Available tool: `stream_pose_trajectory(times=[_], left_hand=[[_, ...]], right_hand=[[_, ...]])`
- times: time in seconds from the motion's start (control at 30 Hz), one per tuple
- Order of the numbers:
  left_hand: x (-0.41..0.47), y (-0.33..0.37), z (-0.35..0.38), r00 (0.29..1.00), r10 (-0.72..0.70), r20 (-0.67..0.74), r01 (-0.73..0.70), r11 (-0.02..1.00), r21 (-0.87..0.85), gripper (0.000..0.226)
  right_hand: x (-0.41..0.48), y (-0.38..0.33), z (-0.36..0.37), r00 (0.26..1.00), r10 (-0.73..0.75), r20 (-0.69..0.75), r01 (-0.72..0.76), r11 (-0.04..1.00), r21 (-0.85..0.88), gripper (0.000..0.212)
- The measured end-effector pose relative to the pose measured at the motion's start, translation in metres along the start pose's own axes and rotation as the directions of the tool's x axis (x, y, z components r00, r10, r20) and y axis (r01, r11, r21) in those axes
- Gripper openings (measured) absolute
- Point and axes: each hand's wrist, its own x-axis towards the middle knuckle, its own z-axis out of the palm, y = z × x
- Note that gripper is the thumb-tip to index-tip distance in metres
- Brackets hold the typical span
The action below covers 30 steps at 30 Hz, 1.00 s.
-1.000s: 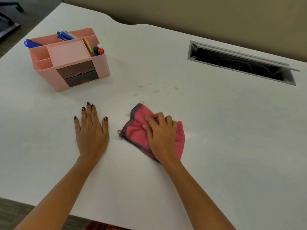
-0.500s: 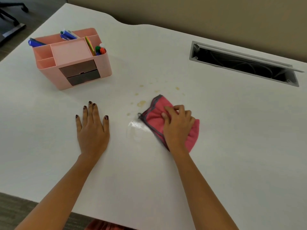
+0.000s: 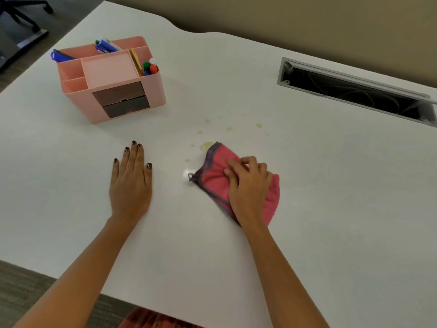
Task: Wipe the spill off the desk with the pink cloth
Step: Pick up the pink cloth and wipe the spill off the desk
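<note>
With my right hand (image 3: 248,188), fingers (image 3: 238,165) bunching the cloth (image 3: 215,178), I risk smearing the yellow drops (image 3: 206,145) just beyond the cloth across the tabletop (image 3: 331,209).

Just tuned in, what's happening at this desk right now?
A person is wiping a spill off the white desk. The right hand presses the bunched pink cloth down at the near edge of the yellowish droplets, several of which are not yet wiped. The left hand lies flat on the desk, nearer than the pink organizer.
</note>
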Motion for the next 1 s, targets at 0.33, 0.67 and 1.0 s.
stream_pose_trajectory(times=[0.33, 0.67, 1.0], left_hand=[[0.001, -0.001, 0.001, 1.0, -0.013, 0.012, 0.013, 1.0, 0.015, 0.056], [0.003, -0.026, -0.005, 0.998, 0.064, 0.004, -0.063, 0.995, -0.071, 0.053], [0.0, -0.021, -0.004, 0.999, -0.045, -0.013, 0.045, 0.998, 0.043, 0.056]], right_hand=[[0.058, -0.056, 0.04, 0.994, -0.054, 0.091, 0.049, 0.997, 0.066, 0.021], [0.022, -0.035, 0.025, 0.813, -0.535, 0.229, 0.44, 0.823, 0.358, 0.019], [0.05, -0.006, 0.017, 0.978, -0.154, 0.142, 0.128, 0.976, 0.178, 0.016]])
